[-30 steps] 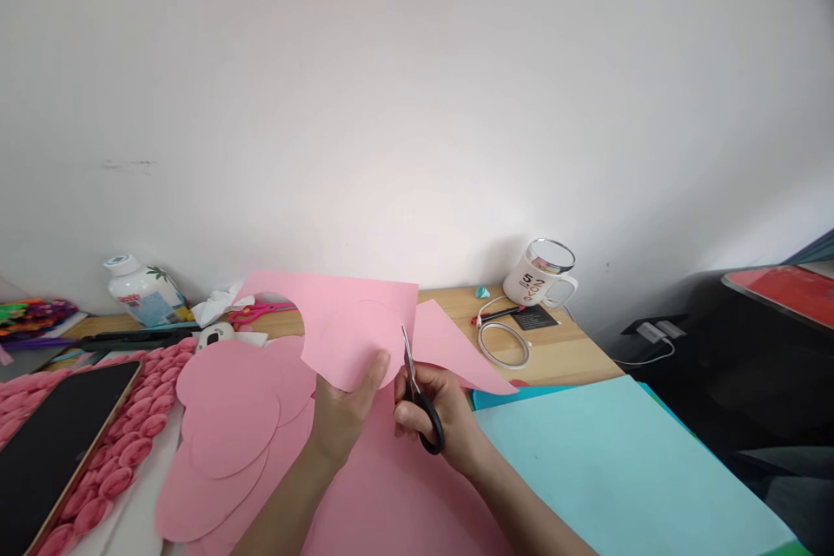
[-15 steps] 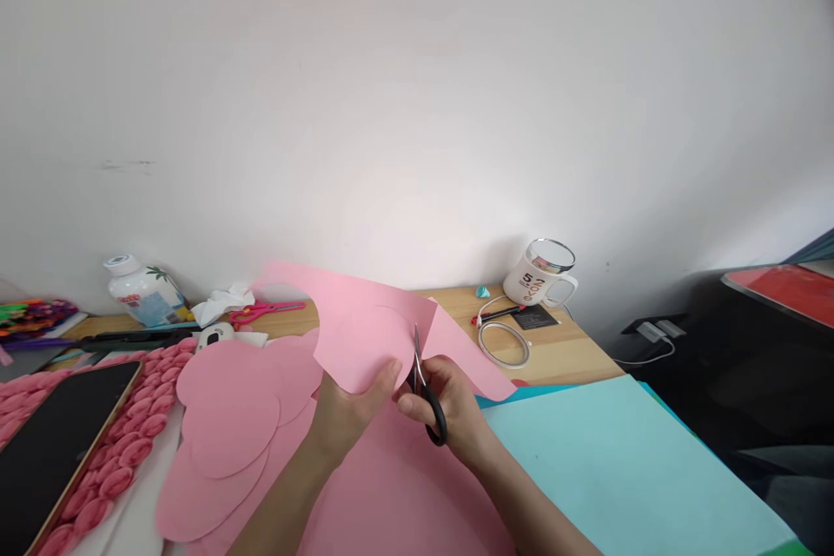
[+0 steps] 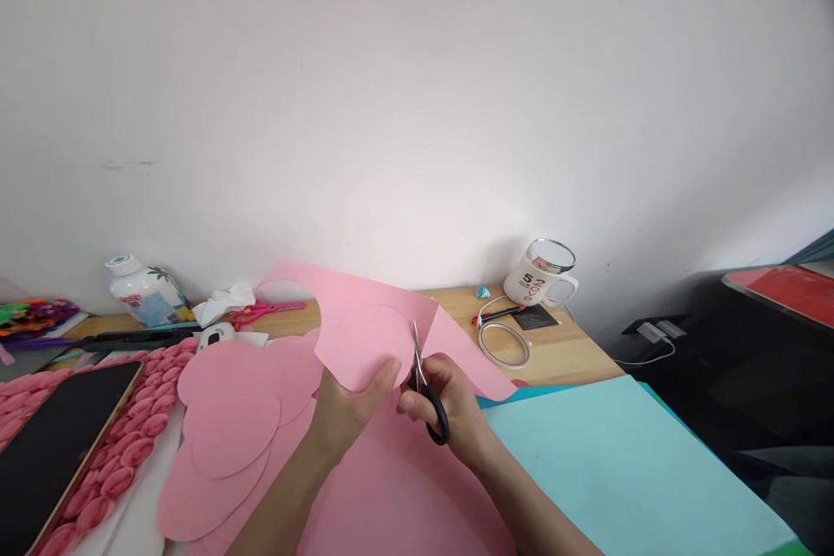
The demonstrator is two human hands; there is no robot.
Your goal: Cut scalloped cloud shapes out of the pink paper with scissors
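Note:
My left hand (image 3: pixel 355 408) grips a sheet of pink paper (image 3: pixel 365 343) by its near edge, the thumb lying on top. A curved line is faintly visible on this paper, and its left side is cut into a concave curve. My right hand (image 3: pixel 453 413) holds a pair of scissors (image 3: pixel 438 417) with black handles, fingers in the loops. The blades point away from me, at the paper's right part, where a strip hangs off to the right. Below and left of my hands lie several rounded pink paper pieces (image 3: pixel 228 417), overlapping.
Light blue paper (image 3: pixel 618 460) lies at right. Behind it are a white mug (image 3: pixel 538 278), a coiled white cable (image 3: pixel 503 345) and a black card (image 3: pixel 536 317). To the left are a phone (image 3: pixel 58 443), a white bottle (image 3: pixel 147 291) and pink scissors (image 3: pixel 267 310).
Very little differs. The scissors have shifted slightly, and the far left end of the pink sheet has moved a touch. Both hands keep their hold.

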